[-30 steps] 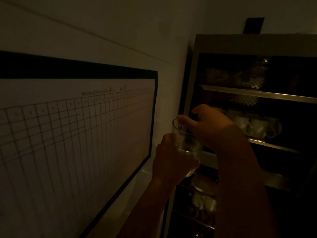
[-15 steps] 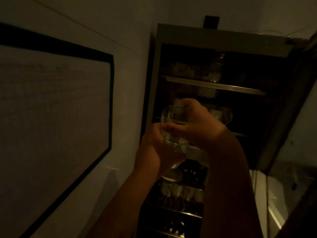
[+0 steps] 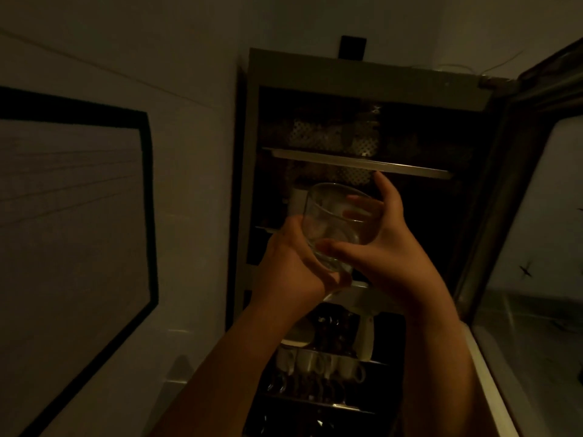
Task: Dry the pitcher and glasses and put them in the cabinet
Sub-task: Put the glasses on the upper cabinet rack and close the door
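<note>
Two hands (image 3: 293,266) (image 3: 388,257) around one glass (image 3: 331,225)

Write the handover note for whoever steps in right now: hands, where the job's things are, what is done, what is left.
Left hand: grips the glass low, round its base.
Right hand: thumb across the front of the glass, fingers spread behind it; its grip looks loose.
Glass: held up, tilted, in front of the open cabinet, below its upper shelf. Not yet set down.
White cups sit on a lower shelf.
Done: cabinet door is open, glass brought to it.
Left: set this glass on a shelf. The pitcher and other glasses are not in view, nor is a cloth; the picture is dark.
</note>
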`<state>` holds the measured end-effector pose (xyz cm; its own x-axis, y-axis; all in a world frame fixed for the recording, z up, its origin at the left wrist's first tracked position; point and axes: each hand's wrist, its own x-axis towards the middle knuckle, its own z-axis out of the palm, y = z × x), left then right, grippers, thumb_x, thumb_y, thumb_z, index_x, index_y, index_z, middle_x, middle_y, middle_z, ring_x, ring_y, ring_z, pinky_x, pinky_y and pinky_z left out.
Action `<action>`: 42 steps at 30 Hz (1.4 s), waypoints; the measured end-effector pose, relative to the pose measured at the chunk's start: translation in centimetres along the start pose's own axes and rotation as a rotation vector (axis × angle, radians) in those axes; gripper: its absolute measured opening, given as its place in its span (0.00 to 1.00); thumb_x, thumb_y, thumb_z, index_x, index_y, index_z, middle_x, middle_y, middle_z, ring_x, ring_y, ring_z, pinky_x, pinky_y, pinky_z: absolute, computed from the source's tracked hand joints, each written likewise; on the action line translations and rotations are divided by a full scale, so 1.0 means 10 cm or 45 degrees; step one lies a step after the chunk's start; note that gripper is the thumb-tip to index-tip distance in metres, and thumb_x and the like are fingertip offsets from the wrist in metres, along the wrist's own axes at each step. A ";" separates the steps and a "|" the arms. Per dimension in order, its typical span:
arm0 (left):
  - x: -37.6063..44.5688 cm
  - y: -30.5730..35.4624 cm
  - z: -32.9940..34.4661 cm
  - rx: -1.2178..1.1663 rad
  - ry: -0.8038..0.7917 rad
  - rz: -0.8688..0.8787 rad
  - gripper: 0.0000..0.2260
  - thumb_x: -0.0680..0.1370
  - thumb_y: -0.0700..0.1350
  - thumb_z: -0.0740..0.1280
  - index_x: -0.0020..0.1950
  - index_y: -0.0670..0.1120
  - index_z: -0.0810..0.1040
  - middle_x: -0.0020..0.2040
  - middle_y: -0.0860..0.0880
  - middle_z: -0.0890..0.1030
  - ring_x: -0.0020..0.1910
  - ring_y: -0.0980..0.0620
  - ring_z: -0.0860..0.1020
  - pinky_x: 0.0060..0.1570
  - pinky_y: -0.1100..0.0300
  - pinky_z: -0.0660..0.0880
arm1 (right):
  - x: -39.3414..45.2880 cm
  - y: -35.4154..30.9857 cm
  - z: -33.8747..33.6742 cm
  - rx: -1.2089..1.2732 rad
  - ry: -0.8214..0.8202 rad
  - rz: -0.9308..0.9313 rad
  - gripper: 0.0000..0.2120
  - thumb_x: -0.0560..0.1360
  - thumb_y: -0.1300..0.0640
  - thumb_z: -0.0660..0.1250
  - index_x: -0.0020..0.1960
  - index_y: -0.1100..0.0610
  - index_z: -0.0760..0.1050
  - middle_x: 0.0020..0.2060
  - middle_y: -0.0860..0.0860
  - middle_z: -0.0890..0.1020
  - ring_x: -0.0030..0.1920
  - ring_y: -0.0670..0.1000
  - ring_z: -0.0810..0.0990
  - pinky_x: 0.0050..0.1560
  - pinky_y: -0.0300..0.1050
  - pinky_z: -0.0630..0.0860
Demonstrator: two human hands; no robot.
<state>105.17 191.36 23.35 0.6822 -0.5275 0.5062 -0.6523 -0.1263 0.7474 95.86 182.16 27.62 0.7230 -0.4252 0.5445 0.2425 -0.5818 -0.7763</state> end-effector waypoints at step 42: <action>2.05 -0.16 0.73 -0.035 0.249 0.110 0.38 0.57 0.55 0.79 0.63 0.62 0.65 0.60 0.59 0.69 0.58 0.59 0.72 0.56 0.56 0.76 | 2.01 0.82 -0.79 0.352 0.328 -0.465 0.44 0.58 0.50 0.76 0.68 0.51 0.59 0.60 0.45 0.74 0.60 0.43 0.76 0.49 0.35 0.76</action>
<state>117.75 174.66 29.41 0.6768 -0.3622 0.6409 -0.7039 -0.0636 0.7074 107.23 163.37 34.67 0.3855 -0.4057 0.8287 0.6358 -0.5341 -0.5572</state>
